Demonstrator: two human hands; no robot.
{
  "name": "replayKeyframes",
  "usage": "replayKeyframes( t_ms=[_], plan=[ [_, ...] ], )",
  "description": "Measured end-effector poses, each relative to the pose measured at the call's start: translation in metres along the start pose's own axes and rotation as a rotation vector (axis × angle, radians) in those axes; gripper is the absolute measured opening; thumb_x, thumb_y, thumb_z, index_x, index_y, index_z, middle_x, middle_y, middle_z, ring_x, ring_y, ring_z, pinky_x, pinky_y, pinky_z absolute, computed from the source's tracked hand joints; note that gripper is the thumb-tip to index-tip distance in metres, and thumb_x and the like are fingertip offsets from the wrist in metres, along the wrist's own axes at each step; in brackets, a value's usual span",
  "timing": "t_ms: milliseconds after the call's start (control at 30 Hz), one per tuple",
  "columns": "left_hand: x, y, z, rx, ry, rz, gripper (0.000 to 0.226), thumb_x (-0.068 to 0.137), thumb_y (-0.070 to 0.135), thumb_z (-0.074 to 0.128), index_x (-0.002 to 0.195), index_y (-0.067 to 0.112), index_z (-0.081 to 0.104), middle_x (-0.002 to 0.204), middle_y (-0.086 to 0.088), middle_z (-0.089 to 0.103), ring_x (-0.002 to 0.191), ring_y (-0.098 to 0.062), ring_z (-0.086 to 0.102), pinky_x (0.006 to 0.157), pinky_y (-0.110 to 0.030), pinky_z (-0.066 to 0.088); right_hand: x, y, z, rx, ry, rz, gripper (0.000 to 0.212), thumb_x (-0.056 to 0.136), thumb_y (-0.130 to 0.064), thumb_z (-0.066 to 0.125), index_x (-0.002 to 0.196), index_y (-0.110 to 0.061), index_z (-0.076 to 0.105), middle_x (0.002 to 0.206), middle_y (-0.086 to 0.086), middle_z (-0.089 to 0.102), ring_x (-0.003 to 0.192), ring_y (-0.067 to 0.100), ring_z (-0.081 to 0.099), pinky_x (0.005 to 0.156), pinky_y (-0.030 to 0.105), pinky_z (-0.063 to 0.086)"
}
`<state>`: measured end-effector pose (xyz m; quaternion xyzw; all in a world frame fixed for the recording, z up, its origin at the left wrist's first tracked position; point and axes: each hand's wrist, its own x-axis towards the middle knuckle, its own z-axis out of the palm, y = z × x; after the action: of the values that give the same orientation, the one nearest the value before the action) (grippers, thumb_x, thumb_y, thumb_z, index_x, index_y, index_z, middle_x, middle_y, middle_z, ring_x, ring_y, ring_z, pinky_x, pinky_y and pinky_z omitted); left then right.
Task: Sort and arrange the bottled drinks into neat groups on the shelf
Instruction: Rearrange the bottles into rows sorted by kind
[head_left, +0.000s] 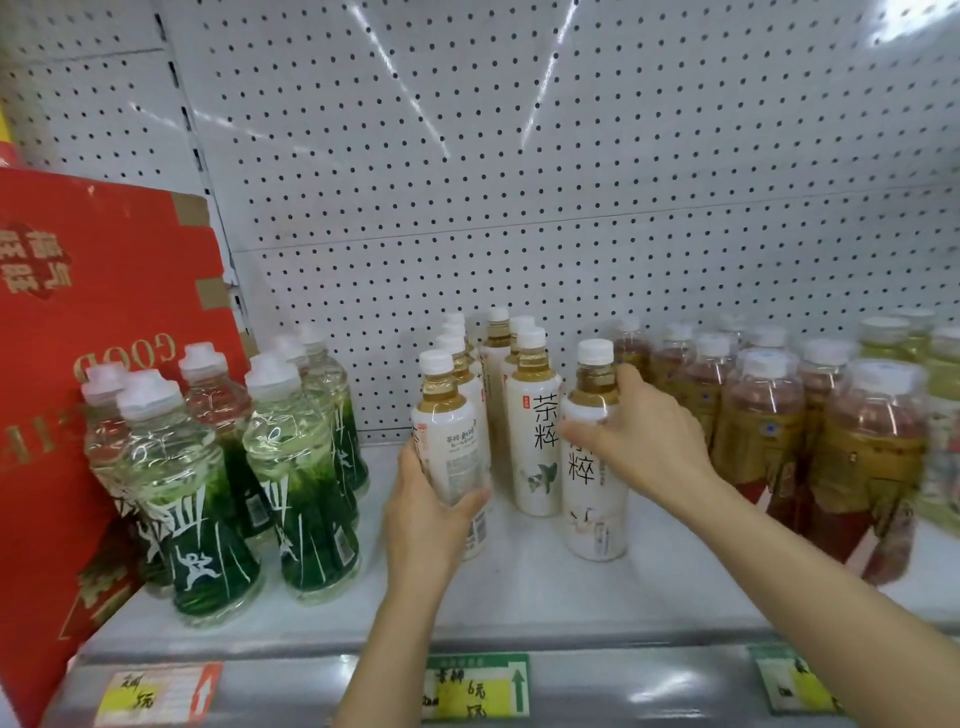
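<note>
White tea bottles (592, 467), both grips (644, 436) closed.

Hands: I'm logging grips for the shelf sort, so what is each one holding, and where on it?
Left hand grips a white tea bottle around its lower body. Right hand grips another white bottle at its shoulder, below the cap.

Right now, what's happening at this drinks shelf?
A person is sorting bottled drinks on a white shelf. The left hand grips one white-labelled tea bottle around its body, while the right hand holds another white tea bottle near its shoulder. More of these teas stand in rows just behind. Green-labelled bottles are grouped on the left beside a red carton, and amber-labelled bottles on the right.
</note>
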<state>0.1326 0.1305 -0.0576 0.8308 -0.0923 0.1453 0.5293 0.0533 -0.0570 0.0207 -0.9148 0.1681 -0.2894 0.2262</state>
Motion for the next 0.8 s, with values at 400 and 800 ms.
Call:
replayKeyframes(
  t_ms=[400, 800],
  plan=[
    [-0.003, -0.01, 0.007, 0.045, 0.022, 0.12, 0.088, 0.072, 0.038, 0.084, 0.142, 0.029, 0.031, 0.134, 0.004, 0.058, 0.118, -0.021, 0.06, 0.093, -0.049, 0.053, -0.017, -0.032, 0.046, -0.054, 0.14, -0.09, 0.074, 0.084, -0.067, 0.055, 0.14, -0.022, 0.036, 0.12, -0.001, 0.057, 0.105, 0.021, 0.06, 0.071, 0.034, 0.045],
    [-0.024, -0.012, -0.013, 0.286, -0.005, 0.275, 0.094, 0.081, 0.04, 0.078, 0.154, 0.021, 0.021, 0.143, -0.002, 0.05, 0.13, -0.02, 0.048, 0.104, -0.037, 0.046, -0.033, -0.024, 0.057, -0.029, 0.27, -0.23, 0.084, 0.083, -0.047, 0.07, 0.148, -0.011, 0.031, 0.137, 0.011, 0.051, 0.123, 0.028, 0.051, 0.084, 0.038, 0.051]
  ],
)
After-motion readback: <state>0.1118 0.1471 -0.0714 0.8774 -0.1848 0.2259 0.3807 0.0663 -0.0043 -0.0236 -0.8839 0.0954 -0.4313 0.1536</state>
